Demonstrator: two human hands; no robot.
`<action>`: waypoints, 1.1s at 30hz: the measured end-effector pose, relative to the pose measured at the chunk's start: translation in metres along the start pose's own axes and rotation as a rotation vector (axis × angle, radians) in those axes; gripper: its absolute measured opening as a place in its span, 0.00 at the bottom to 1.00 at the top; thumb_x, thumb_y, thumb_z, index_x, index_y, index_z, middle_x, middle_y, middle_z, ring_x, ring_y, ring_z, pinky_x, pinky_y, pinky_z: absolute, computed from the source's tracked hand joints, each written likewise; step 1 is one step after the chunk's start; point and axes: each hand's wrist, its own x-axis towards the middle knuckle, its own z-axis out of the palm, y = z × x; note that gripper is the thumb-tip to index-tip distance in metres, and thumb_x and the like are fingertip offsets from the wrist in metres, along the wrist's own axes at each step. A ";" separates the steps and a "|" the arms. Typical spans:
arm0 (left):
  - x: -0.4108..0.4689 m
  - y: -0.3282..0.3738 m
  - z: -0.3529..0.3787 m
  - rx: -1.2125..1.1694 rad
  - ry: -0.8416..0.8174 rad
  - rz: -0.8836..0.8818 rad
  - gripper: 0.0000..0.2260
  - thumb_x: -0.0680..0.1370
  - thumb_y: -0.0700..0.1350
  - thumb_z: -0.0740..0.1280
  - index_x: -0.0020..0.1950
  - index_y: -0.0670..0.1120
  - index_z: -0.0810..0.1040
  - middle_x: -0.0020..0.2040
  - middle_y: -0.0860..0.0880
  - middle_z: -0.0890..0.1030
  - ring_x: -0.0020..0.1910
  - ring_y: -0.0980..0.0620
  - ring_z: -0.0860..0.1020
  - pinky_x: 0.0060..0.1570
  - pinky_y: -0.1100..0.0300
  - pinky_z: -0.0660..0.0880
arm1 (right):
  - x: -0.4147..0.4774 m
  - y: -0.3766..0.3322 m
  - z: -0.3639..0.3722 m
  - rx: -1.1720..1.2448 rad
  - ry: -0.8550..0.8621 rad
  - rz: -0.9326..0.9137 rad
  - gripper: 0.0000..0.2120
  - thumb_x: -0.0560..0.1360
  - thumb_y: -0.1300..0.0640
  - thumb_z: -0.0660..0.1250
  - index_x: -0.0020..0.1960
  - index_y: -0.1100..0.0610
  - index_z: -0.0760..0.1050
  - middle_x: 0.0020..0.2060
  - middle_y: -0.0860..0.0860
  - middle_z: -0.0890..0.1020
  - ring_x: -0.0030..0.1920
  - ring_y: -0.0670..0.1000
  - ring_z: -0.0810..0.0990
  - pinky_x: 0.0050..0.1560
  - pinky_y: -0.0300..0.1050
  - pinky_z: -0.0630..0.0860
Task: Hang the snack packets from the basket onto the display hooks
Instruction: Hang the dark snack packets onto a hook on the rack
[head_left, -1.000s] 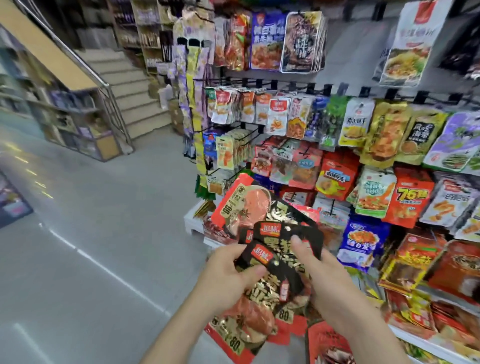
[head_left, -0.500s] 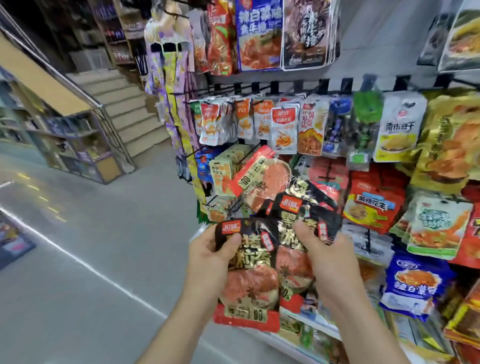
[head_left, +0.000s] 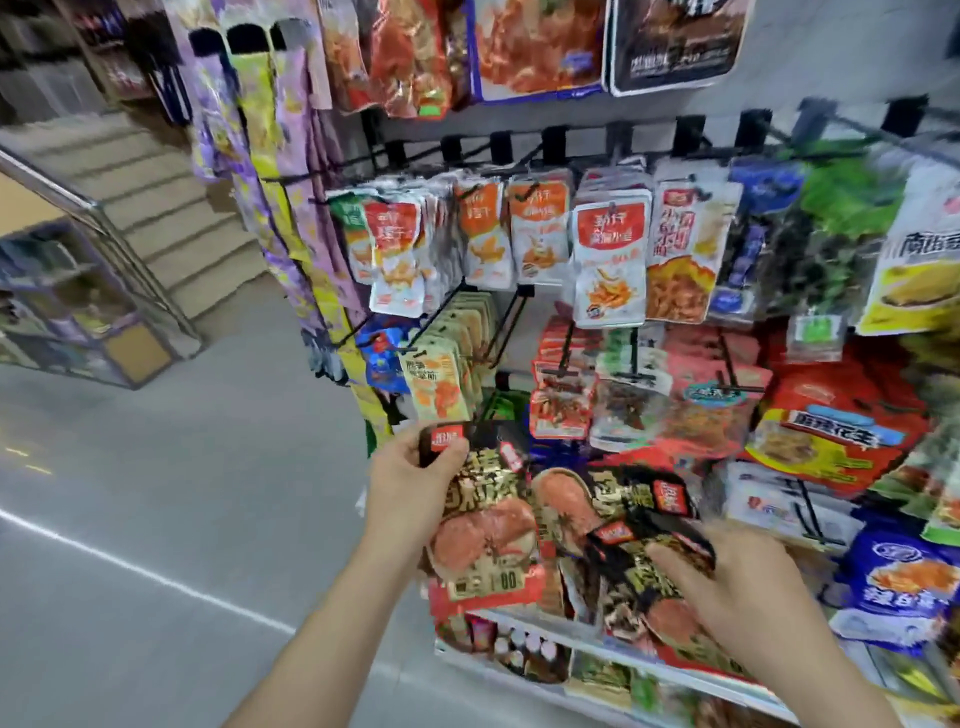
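The left hand (head_left: 410, 499) pinches one black-and-red snack packet (head_left: 483, 540) by its top corner, near the left edge of the display rack (head_left: 613, 132), below a hook (head_left: 506, 332) that seems bare. The right hand (head_left: 743, 597) grips several more packets (head_left: 639, 525). None of these hangs yet; much work seems left

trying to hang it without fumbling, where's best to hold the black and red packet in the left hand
Pinch the black-and-red snack packet by its flat black top strip, at the left corner, coming from the left, as the left hand does. The bulge sits lower, and the packet hangs upright, probably leaving the top middle free for hanging.
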 end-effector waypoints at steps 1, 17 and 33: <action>0.019 -0.005 -0.002 0.016 -0.017 -0.007 0.06 0.76 0.39 0.70 0.45 0.51 0.83 0.42 0.48 0.85 0.44 0.45 0.82 0.49 0.48 0.78 | 0.006 -0.006 0.006 -0.051 0.006 0.002 0.13 0.75 0.40 0.63 0.53 0.45 0.79 0.40 0.46 0.83 0.35 0.46 0.76 0.33 0.38 0.69; 0.158 -0.021 0.030 0.127 -0.302 0.051 0.11 0.75 0.45 0.71 0.34 0.53 0.75 0.30 0.53 0.77 0.24 0.64 0.72 0.32 0.65 0.71 | 0.029 -0.072 0.061 -0.237 0.142 0.296 0.14 0.76 0.47 0.68 0.58 0.51 0.81 0.48 0.47 0.84 0.46 0.52 0.79 0.39 0.45 0.70; 0.177 -0.033 0.038 0.032 -0.372 0.000 0.11 0.77 0.41 0.69 0.42 0.58 0.80 0.51 0.51 0.83 0.49 0.52 0.81 0.51 0.55 0.79 | 0.061 -0.075 0.051 -0.155 0.115 0.232 0.15 0.76 0.45 0.66 0.59 0.50 0.81 0.53 0.44 0.83 0.49 0.48 0.82 0.46 0.45 0.75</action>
